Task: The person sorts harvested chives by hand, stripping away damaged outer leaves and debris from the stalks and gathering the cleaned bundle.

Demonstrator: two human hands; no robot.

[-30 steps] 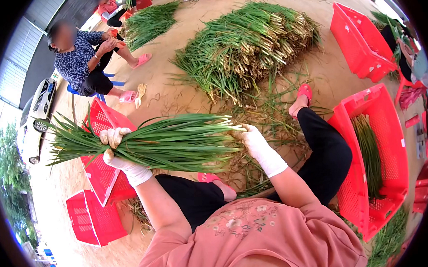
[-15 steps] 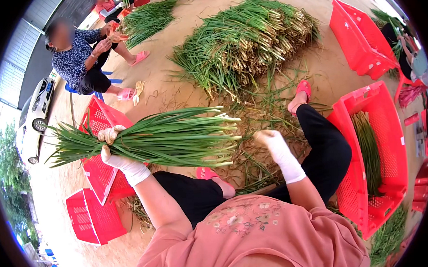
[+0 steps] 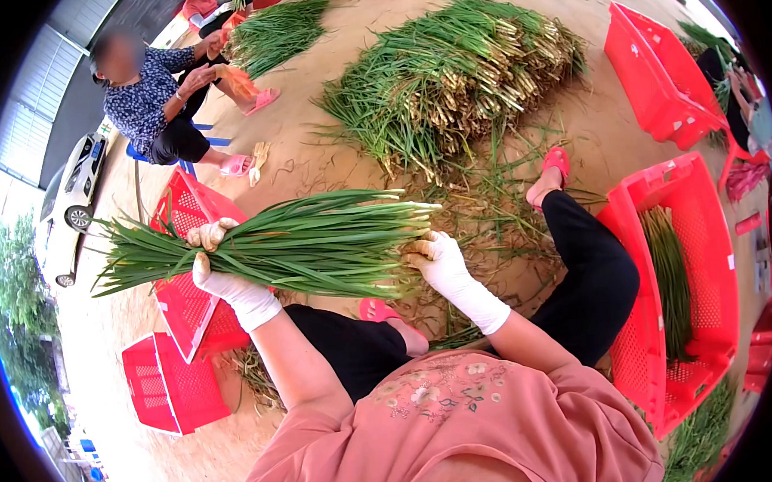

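A thick bunch of garlic chives (image 3: 317, 244) lies sideways in front of me, leaf tips to the left and pale stem ends to the right. My left hand (image 3: 226, 274), in a whitish glove, is wrapped round its leafy part. At the other end, my gloved right hand (image 3: 443, 263) has its fingers pinched on the pale stem ends at the lower edge of the bunch. How many stems the right fingers hold is hidden. Beyond the bunch, a large heap of garlic chives (image 3: 456, 78) rests on the ground.
A red crate (image 3: 635, 316) with chives inside stands at my right, with another red crate (image 3: 654, 74) behind it. Two red crates (image 3: 173, 384) are on my left. A seated co-worker (image 3: 160, 104) handles orange material beside a smaller chive pile (image 3: 278, 35). Loose leaves litter the ground.
My right hand has moved left from open air to the stem ends and closed on them. My left hand keeps its hold on the bunch. The view has shifted slightly.
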